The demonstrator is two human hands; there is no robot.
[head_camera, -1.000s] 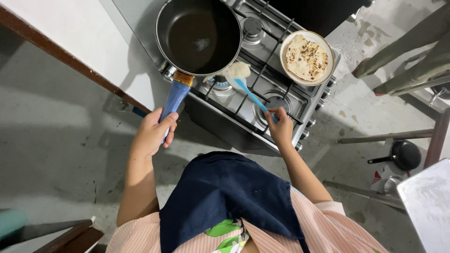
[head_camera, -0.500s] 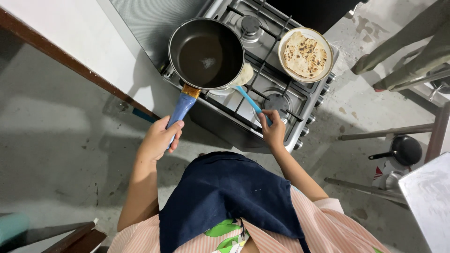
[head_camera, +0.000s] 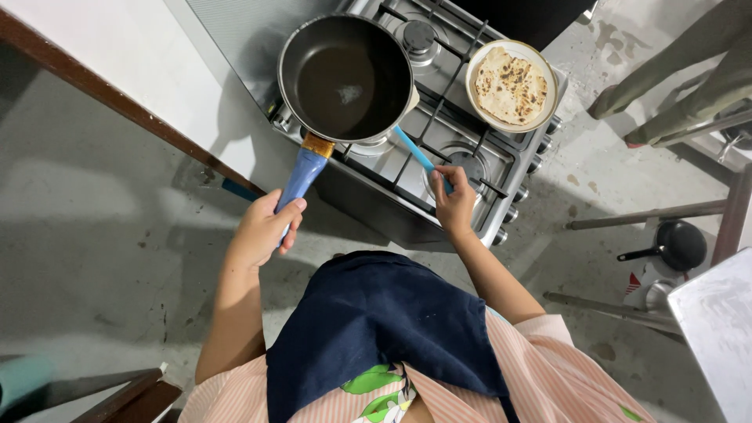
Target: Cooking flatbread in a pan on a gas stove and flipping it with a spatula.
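Observation:
My left hand (head_camera: 262, 229) grips the blue handle of a dark frying pan (head_camera: 345, 76), held over the near-left burner of a steel gas stove (head_camera: 501, 160). The pan looks bare apart from a small shine in its middle. My right hand (head_camera: 453, 202) holds the blue handle of a spatula (head_camera: 415, 151); its pale blade is mostly hidden under the pan's right rim. A white plate (head_camera: 475, 65) with a browned flatbread (head_camera: 511, 85) rests on the far-right burner.
A wooden-edged white counter (head_camera: 94, 55) runs to the left of the stove. A small black pan (head_camera: 678, 244) lies on the floor at right, near metal legs (head_camera: 642, 215). A grey surface (head_camera: 717, 329) fills the lower-right corner. Another person's legs (head_camera: 681, 70) stand at upper right.
The pan has shifted right and toward me over the burner. The spatula blade, in plain sight a second ago, has slid under the pan's rim, and my right hand has moved with it.

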